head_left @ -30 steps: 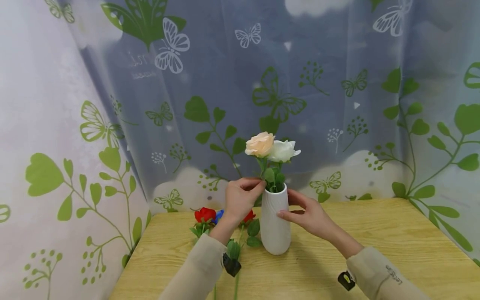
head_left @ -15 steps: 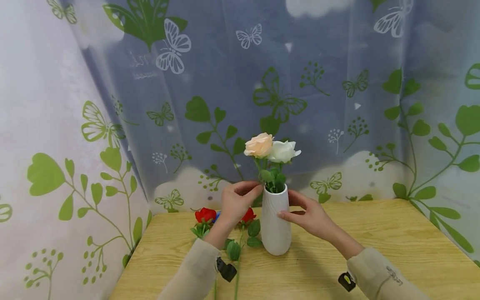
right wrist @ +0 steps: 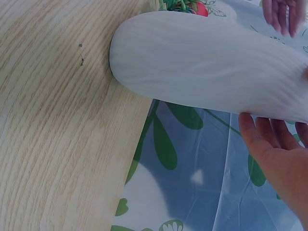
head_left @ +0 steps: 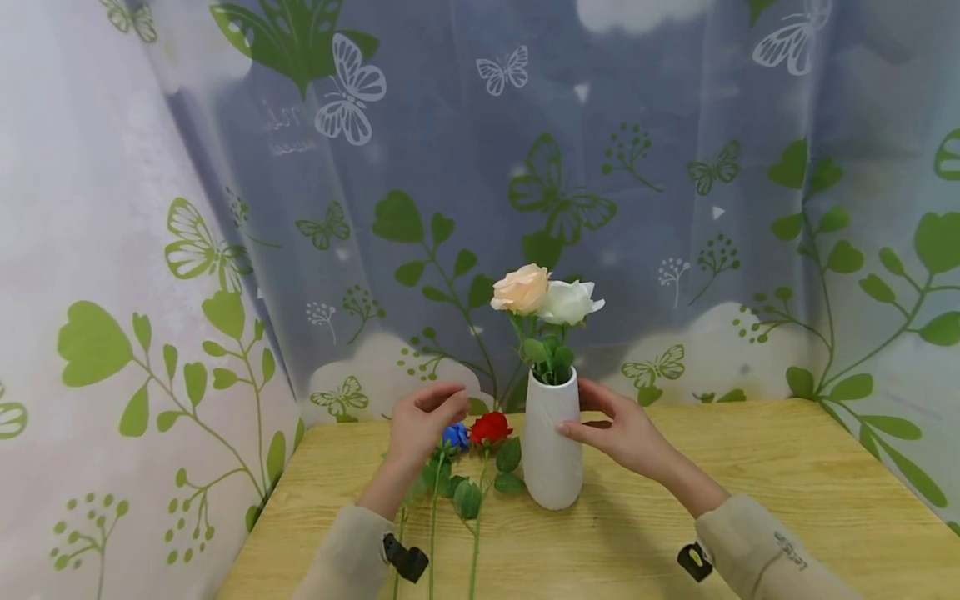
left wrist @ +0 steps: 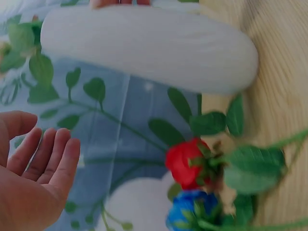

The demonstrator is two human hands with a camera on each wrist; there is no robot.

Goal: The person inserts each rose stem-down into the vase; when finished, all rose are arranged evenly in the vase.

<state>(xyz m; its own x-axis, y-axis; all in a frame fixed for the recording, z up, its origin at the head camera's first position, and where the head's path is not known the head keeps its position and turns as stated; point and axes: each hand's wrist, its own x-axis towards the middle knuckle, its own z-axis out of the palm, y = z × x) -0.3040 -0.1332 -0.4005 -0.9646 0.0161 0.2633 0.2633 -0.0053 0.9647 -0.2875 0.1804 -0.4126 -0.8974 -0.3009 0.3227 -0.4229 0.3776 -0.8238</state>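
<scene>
A white vase (head_left: 553, 442) stands upright on the table, holding a peach rose (head_left: 521, 289) and a white rose (head_left: 567, 302) with green leaves at its mouth. My right hand (head_left: 624, 429) holds the vase's upper right side, thumb in front and fingers behind; the right wrist view shows the fingertips against the vase (right wrist: 192, 62). Away to the left, my left hand (head_left: 423, 427) hovers in the air with nothing in it, fingers loosely bent. Below it, a blue rose (head_left: 454, 437) and a red rose (head_left: 491, 427) lie on the table, their stems running toward me.
The wooden table (head_left: 750, 500) has patterned curtains behind and at both sides. Another green stem (head_left: 400, 550) lies left of the blue rose, its head hidden behind my left hand. Loose leaves (head_left: 508, 467) of the red rose reach close to the vase's base.
My left hand has left the peach rose's stem at the vase mouth and moved left and down, over the roses on the table. The right hand has stayed on the vase.
</scene>
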